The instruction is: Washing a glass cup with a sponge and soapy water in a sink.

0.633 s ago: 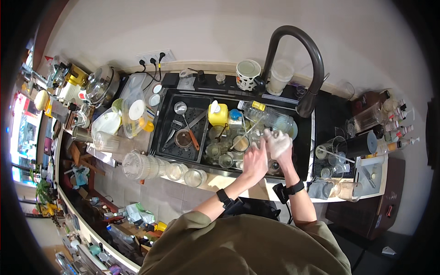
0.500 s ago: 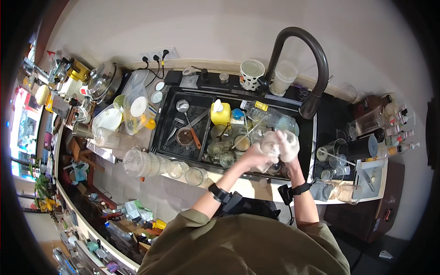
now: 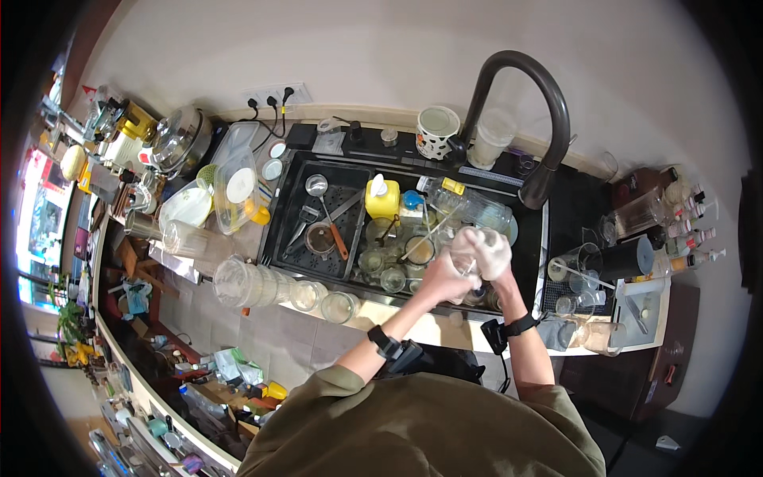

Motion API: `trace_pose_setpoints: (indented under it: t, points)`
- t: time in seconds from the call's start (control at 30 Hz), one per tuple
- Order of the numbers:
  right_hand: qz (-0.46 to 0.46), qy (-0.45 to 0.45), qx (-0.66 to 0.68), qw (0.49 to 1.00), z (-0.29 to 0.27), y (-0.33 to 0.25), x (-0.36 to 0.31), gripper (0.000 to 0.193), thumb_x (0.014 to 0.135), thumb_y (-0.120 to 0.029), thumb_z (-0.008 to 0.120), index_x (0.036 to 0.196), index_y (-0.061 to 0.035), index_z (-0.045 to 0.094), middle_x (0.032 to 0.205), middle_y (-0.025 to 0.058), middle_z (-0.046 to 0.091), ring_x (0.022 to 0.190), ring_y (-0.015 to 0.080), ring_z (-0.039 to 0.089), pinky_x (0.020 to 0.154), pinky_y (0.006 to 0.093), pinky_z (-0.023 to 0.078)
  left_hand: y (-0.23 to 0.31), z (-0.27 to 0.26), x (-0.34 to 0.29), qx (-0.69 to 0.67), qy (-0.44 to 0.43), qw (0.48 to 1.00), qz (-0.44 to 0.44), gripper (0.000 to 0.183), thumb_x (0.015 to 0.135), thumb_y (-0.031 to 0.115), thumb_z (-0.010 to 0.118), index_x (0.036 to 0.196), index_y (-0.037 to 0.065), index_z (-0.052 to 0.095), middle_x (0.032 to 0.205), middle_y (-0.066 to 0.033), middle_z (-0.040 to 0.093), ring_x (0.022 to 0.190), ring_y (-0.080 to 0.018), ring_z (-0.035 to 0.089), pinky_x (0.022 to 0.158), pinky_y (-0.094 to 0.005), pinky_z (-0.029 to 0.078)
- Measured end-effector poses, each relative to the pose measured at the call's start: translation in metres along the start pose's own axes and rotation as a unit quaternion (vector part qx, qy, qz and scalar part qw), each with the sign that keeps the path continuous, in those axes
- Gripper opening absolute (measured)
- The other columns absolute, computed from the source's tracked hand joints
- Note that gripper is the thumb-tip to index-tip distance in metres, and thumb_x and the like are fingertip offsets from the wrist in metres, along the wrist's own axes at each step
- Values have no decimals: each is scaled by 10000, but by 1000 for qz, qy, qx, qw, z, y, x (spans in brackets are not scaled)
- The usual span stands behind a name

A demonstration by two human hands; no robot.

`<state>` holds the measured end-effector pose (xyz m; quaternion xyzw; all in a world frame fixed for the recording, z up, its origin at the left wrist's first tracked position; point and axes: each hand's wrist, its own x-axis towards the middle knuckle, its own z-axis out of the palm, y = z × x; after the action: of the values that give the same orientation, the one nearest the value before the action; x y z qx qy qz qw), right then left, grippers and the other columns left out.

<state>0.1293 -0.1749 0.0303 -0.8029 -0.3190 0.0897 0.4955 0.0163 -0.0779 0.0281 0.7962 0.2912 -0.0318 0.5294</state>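
Note:
Over the right part of the sink (image 3: 376, 300), my left hand (image 3: 447, 278) is wrapped round a clear glass (image 3: 461, 258), mostly hidden by fingers and suds. My right hand (image 3: 491, 253), coated in thick white foam, is closed against the glass's upper side; whatever lies inside its fingers is hidden. Below and left of the hands, several used glasses (image 3: 393, 279) stand crowded in the basin. A cup of tan liquid (image 3: 420, 250) has a pale stick leaning over it. Behind it are a yellow pump bottle (image 3: 382, 199) and a large clear plastic container (image 3: 477, 205).
A dark gooseneck faucet (image 3: 556, 119) arches over the sink's back right. On the left, a black drain tray (image 3: 298, 254) holds a ladle (image 3: 316, 185) and other utensils. Stacked clear cups (image 3: 246, 282) line the front edge. More glasses (image 3: 586, 258) stand at right.
My hands have shifted slightly against each other around the glass, the right one moving a little left and down. The surrounding things stay in place.

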Motion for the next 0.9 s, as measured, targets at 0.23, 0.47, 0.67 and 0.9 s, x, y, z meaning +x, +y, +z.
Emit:
trace_pose_setpoints:
  t: [0.23,0.47,0.67,0.9]
  points:
    - [81,-4,111,990,4,0,-3,358,877,-339,682,942,12,712,895,109,725,759,208,681,716,347,533,-9,-4,12,-377,-214,890,-140,428,773,227,769,1100,9,599,834,-141,700,765,-309,709,692,-414,581]
    - [-6,-18,-242,970,14,-10,-5,390,831,-426,677,870,-41,721,809,203,694,764,416,668,715,441,535,8,9,-5,28,9,999,37,781,611,270,840,1223,-40,467,950,-267,681,891,-418,677,797,-444,561]
    - [-46,77,-74,993,-13,-13,-10,191,937,-178,535,1029,-29,612,1032,168,604,957,352,592,843,396,480,-31,0,5,-456,-242,852,-87,447,848,238,686,1200,-10,565,1033,-175,691,909,-279,705,782,-388,583]
    - [13,150,-80,985,-7,2,-58,333,973,-118,438,1270,30,468,1273,279,456,1123,435,499,956,448,435,-28,6,6,-575,-206,792,-20,568,947,277,596,1419,46,380,1315,-183,570,1062,-294,652,928,-439,532]
